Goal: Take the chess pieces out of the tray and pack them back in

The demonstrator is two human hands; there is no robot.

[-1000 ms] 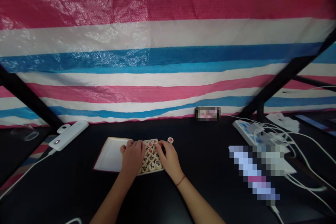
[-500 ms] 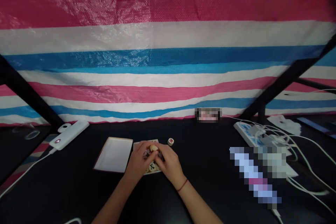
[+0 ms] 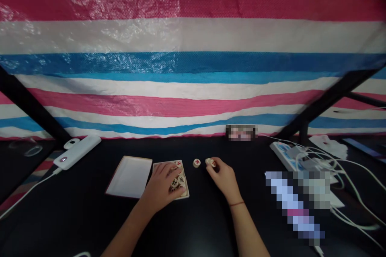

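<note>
My left hand [image 3: 163, 186] lies on a shallow box tray [image 3: 186, 194] filled with several round wooden chess pieces, its fingers spread over them. To the tray's right, my right hand [image 3: 224, 177] pinches one round chess piece [image 3: 211, 162] at its fingertips, down at the black table. A second round piece with a red mark [image 3: 196, 163] lies on the table just left of it, between the tray and my right hand. The box's white lid [image 3: 129, 176] lies left of the tray.
A white power bank [image 3: 76, 151] with a cable lies at the far left. A power strip [image 3: 289, 154] with many white cables sits at the right, beside a blurred object. A striped tarp hangs behind the black table [image 3: 193, 225]; black frame bars slant at both sides.
My right hand has left the tray and moved right with a chess piece, setting it down beside the lone piece. My left hand stays on the tray.
</note>
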